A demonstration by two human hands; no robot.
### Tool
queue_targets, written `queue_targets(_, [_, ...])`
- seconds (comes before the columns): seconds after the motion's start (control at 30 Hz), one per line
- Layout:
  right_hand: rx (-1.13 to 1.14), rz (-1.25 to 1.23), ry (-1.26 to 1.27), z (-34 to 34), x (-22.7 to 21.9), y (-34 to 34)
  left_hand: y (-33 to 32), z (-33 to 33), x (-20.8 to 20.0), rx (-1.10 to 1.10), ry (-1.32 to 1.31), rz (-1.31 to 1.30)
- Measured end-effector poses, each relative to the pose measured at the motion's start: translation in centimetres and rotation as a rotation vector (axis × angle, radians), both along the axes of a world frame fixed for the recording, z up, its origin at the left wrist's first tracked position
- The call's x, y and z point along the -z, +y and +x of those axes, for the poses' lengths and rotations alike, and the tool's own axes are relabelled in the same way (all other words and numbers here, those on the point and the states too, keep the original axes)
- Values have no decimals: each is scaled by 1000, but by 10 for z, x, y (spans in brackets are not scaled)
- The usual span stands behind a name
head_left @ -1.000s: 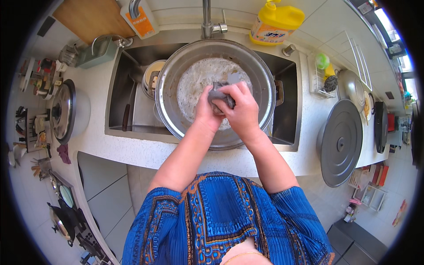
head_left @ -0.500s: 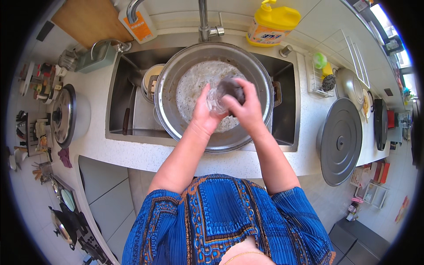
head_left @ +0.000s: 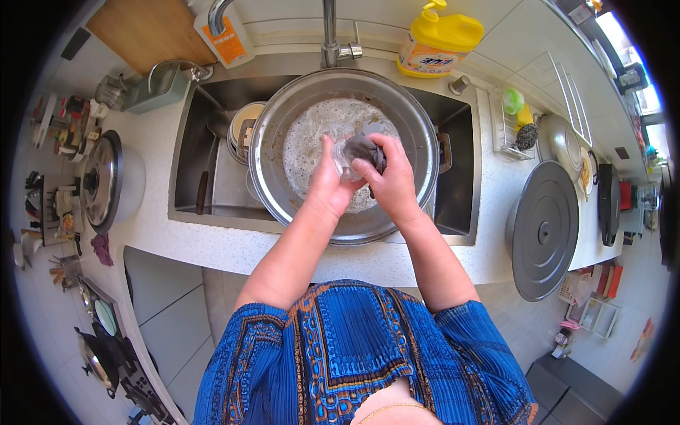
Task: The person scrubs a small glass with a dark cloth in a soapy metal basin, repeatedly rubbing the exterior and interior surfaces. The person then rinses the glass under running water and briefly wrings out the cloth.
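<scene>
Over a wide metal basin [head_left: 273, 177] of foamy water [head_left: 304, 152], my left hand [head_left: 331, 180] is closed round a clear glass [head_left: 341, 157]. A dark grey cloth [head_left: 365, 150] is gripped in my right hand [head_left: 394, 177] and pressed against the glass's mouth end. My right thumb and fingers pinch the cloth from both sides. The glass's exact shape is partly hidden by the hands and the cloth. The basin rests across a double steel sink [head_left: 191, 142].
Behind the sink rises a chrome faucet [head_left: 330, 35]. A yellow pump bottle [head_left: 438, 42] stands at the back right, a white bottle [head_left: 225, 35] at the back left. On the right counter leans a large grey lid [head_left: 544, 232]; a lidded pot [head_left: 106, 184] sits to the left.
The cloth in my right hand has turned and bunched at the glass, part of it now sticking up. My right hand has shifted slightly; my left hand keeps its hold.
</scene>
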State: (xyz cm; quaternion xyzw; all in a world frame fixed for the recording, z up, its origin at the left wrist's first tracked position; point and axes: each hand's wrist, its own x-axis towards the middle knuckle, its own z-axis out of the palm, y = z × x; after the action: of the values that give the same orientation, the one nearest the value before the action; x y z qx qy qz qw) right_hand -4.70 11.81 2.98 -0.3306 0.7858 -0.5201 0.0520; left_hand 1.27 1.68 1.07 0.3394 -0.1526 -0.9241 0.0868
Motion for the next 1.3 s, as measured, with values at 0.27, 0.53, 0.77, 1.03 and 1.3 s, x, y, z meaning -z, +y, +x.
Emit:
queue_targets(0.27, [-93, 55, 42, -6, -2, 2, -9, 7, 12, 75, 87, 54])
queue_targets(0.53, [-118, 69, 185, 8, -19, -5, -5, 1, 9, 2, -54, 65])
queue_targets(0.77, [62, -95, -264, -28, 5, 3, -12, 4, 4, 112, 161, -20])
queue_targets(1.03, [27, -345, -743, -24, -9, 11, -24, 13, 17, 90, 175, 117])
queue_targets(1.3, [6, -478, -1046, -18, -6, 12, -23, 12, 21, 102, 207, 142])
